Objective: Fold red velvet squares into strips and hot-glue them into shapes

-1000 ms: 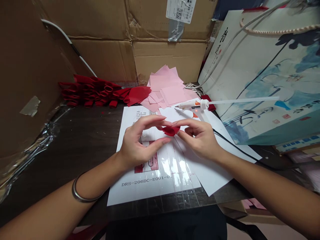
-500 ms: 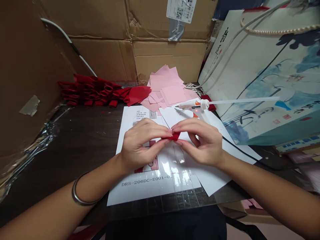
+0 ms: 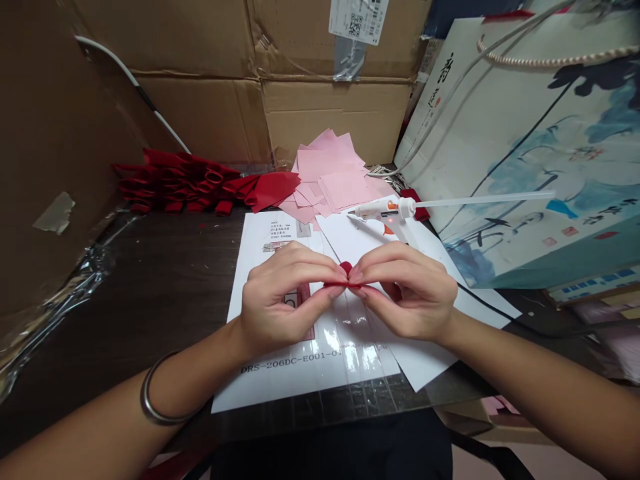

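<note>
A small folded red piece (image 3: pixel 344 276), fabric or paper I cannot tell, is pinched between the fingertips of both hands. My left hand (image 3: pixel 285 300) holds its left side, and my right hand (image 3: pixel 405 292) holds its right side. Both hands hover over white printed sheets (image 3: pixel 280 230). Beyond my right fingers lies a white hot glue gun (image 3: pixel 380 209) with a long clear glue stick (image 3: pixel 480 200), its small light glowing red. Behind it is a heap of pink paper squares (image 3: pixel 330 170). A pile of folded red pieces (image 3: pixel 175 183) lies at the back left.
A metal bangle (image 3: pixel 154 393) circles my left wrist. The dark table (image 3: pixel 165 267) is backed by cardboard boxes (image 3: pixel 330 113). A painted paper gift bag (image 3: pixel 530 147) leans at the right, and a black cable (image 3: pixel 493 313) runs across the table's right side.
My fingertips have closed in, and the red piece, curved and open a second ago, is now pinched into a tighter fold. Both hands sit closer together.
</note>
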`<move>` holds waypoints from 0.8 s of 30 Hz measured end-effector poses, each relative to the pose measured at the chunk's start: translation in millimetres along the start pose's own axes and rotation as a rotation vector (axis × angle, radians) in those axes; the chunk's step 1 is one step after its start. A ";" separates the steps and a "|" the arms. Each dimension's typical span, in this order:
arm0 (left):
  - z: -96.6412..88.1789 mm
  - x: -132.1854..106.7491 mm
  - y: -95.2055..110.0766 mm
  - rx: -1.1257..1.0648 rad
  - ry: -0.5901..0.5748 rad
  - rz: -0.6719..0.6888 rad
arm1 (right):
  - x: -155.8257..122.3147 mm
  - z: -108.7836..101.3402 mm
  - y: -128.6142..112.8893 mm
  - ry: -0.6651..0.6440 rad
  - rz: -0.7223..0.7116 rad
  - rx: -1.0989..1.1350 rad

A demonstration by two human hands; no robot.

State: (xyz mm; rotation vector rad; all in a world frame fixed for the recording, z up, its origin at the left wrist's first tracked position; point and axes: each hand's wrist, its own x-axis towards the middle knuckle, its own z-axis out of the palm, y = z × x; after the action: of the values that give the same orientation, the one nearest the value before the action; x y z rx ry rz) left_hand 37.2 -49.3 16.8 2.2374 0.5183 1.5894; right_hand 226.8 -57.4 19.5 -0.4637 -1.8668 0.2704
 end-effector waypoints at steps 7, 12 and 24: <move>0.7 1.6 1.9 0.045 -0.023 -0.025 | -1.0 0.0 0.3 0.005 -0.013 -0.025; 0.4 0.3 -0.8 0.034 -0.010 -0.017 | -0.1 0.6 0.7 0.014 -0.018 -0.032; 5.8 -4.1 1.8 -0.086 0.043 -0.209 | -0.7 4.5 -5.5 0.031 0.183 0.023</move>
State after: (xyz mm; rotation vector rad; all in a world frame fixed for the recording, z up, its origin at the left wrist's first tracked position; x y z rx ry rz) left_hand 41.6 -53.2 12.5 2.0178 0.6600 1.5255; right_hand 221.7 -62.5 19.5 -0.6214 -1.7918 0.4046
